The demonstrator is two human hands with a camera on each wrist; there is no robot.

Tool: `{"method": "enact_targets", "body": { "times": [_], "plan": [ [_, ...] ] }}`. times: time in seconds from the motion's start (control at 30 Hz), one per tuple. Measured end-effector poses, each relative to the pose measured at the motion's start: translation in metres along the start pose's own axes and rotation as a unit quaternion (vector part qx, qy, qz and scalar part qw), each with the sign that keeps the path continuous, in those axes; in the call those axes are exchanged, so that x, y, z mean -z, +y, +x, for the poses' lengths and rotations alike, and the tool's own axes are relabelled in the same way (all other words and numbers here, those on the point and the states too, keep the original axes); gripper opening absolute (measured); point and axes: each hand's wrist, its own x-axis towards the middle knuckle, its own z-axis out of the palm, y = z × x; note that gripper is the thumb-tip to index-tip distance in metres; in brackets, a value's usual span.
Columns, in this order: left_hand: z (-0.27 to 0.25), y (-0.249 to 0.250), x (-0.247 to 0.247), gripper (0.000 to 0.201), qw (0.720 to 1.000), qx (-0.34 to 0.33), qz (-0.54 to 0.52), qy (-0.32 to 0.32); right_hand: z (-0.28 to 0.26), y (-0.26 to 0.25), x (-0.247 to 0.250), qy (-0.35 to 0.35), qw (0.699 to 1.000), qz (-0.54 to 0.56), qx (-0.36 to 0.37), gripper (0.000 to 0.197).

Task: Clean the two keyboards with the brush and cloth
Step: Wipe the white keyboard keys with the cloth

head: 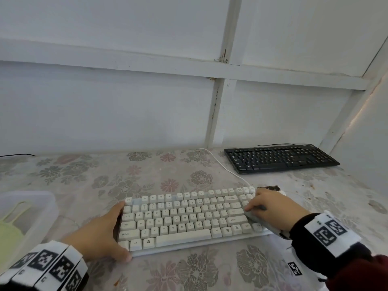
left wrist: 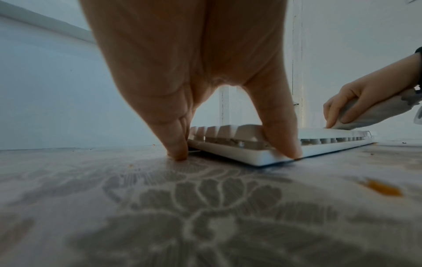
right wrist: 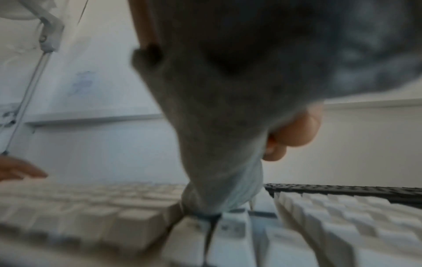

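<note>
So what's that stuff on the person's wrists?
Both hands are bare. The left wrist wears a band of white blocks printed with black square code patterns. The right wrist wears a similar white block with black codes, strapped over a black cuff, with a dark red sleeve behind it.

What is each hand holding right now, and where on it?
The right hand grips a bunched grey cloth, its tip pressed on the white keyboard. The left hand braces that keyboard's left end, thumb at the front corner.
</note>
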Motion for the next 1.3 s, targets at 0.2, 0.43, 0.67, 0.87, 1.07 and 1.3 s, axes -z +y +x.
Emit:
{"method": "enact_targets", "body": {
  "times": [0.2,0.43,0.67,0.87,1.07,1.3],
  "plan": [
    [0.002,-0.004,0.0,0.138,1.0,-0.005,0.001,-0.007,-0.005,-0.015,0.001,-0.033,0.991,-0.128,0.018,0.024],
    [0.005,-0.008,-0.001,0.144,1.0,-0.011,-0.006,-0.003,0.002,-0.007,0.007,-0.028,0.998,-0.054,0.009,0.024],
    [0.004,-0.005,0.0,0.155,1.0,-0.007,0.002,-0.013,-0.006,0.029,0.014,-0.025,0.997,-0.062,-0.042,0.023],
    [0.004,-0.005,0.0,0.157,1.0,-0.01,-0.003,-0.013,0.002,0.018,0.015,-0.014,0.992,-0.105,-0.07,0.022],
    [0.007,-0.012,-0.002,0.163,0.999,-0.025,-0.033,-0.012,0.002,-0.008,0.011,0.002,1.0,-0.014,0.007,0.025],
    [0.01,-0.015,-0.003,0.151,0.999,-0.023,-0.038,-0.006,0.001,0.003,0.009,-0.02,0.998,-0.049,-0.032,0.024]
  ]
}}
